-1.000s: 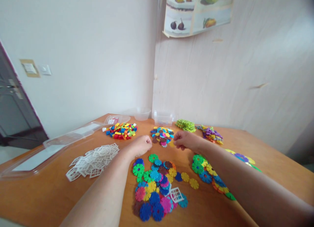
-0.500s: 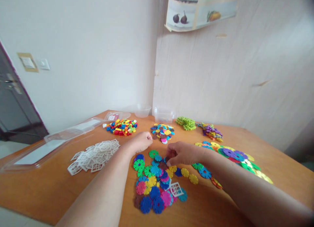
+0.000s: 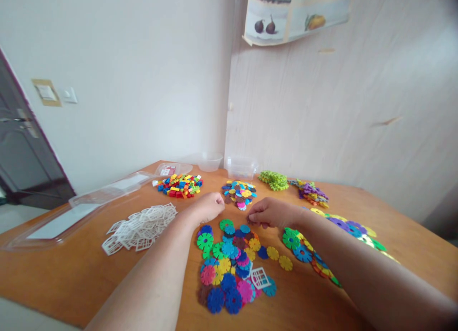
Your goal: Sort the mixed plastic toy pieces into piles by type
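Observation:
My left hand [image 3: 213,206] is closed, its fingers curled just short of a small heap of notched discs [image 3: 239,193]; whether anything is inside them is hidden. Fingers pinched, my right hand [image 3: 270,212] has a small brown notched disc [image 3: 250,220] at its tips, mostly covered. It hovers between that small heap and a nearer, mixed spread of larger notched plastic discs [image 3: 229,249] in blue, green, yellow, pink and brown. On the near spread's right side lies a white plastic window piece [image 3: 260,277].
White window pieces [image 3: 143,226] are heaped at left, with colourful building bricks [image 3: 181,185] behind. Green pieces [image 3: 272,180] and purple pieces [image 3: 311,192] lie at the back right. Large discs [image 3: 302,253] spread under my right forearm. Clear containers [image 3: 241,168] stand by the wall.
My right hand has lifted off the near disc spread and moved away from me toward the small heap, a brown disc now showing at its fingertips. My left hand has barely moved.

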Demonstrator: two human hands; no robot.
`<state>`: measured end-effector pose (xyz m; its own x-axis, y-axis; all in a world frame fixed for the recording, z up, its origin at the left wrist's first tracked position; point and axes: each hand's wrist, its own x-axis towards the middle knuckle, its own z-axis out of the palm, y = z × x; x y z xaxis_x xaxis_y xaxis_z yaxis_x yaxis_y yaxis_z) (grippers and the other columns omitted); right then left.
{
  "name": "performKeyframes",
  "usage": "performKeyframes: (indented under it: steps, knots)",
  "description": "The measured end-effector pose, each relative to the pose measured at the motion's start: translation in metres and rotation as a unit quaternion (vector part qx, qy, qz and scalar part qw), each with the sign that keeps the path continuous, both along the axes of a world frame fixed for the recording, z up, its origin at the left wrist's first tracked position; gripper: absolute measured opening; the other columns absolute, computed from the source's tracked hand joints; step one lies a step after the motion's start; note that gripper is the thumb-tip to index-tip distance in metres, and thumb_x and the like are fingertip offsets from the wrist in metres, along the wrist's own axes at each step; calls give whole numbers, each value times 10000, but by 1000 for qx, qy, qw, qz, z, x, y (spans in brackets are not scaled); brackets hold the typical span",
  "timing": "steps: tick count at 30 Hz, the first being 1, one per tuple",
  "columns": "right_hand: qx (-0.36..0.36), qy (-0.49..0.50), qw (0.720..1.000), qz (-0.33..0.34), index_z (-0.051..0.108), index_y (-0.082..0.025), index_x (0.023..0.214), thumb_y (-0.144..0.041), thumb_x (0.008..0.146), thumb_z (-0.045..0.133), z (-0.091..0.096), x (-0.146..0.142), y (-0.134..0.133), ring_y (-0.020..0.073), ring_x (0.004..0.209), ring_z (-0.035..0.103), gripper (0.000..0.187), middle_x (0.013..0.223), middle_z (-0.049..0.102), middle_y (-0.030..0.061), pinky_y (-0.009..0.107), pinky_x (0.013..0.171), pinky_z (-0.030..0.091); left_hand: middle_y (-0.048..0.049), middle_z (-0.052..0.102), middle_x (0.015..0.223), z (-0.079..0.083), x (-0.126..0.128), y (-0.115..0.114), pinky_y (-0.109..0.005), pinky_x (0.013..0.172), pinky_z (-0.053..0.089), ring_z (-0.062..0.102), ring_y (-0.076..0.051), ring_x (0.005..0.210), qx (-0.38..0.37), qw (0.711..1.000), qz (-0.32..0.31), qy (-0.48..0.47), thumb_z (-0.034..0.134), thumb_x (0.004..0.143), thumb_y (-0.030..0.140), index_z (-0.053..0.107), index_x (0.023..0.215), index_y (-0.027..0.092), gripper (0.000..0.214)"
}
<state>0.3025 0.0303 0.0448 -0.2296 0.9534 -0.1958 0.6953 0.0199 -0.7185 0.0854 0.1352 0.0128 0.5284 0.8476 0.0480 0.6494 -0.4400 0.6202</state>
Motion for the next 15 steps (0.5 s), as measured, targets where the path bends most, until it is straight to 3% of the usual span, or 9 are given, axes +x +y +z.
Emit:
performKeyframes:
  steps: [3,6,8,10,15]
  knots:
    - [-1,85,994,-63,693,-169,839,-276,785,635,-2,2,11,93,544,544,133,666,637,-5,196,479,405,-14,681,737,0,1,0,-221,522,346,603,-153,664,-1,1000,4,-1,539,744,262,648,835,182,163]
    - [50,196,964,-173,668,-163,962,-206,794,628,-3,6,23,107,611,600,178,725,671,29,217,578,499,-12,680,726,0,1,0,-219,526,350,601,-151,658,-4,1000,5,-3,537,744,257,640,841,186,159]
    - [86,201,949,-226,652,-164,1013,-192,794,631,-1,9,26,117,644,619,222,769,690,48,233,614,521,-11,679,726,1,1,-1,-219,528,353,602,-151,660,-2,1000,2,-1,535,738,250,636,827,189,148]
    - [110,142,958,-222,661,-162,1004,-205,788,641,1,13,22,124,651,616,221,782,695,50,227,587,503,-11,679,734,1,1,-1,-219,528,354,604,-152,662,2,1000,-1,0,528,730,240,631,808,192,138]
    - [167,-50,977,-124,712,-184,975,-265,812,602,2,25,-16,157,737,625,212,835,712,31,260,645,474,-10,674,741,0,0,1,-216,526,356,603,-150,667,-5,1000,-15,-10,515,713,237,621,780,191,133]
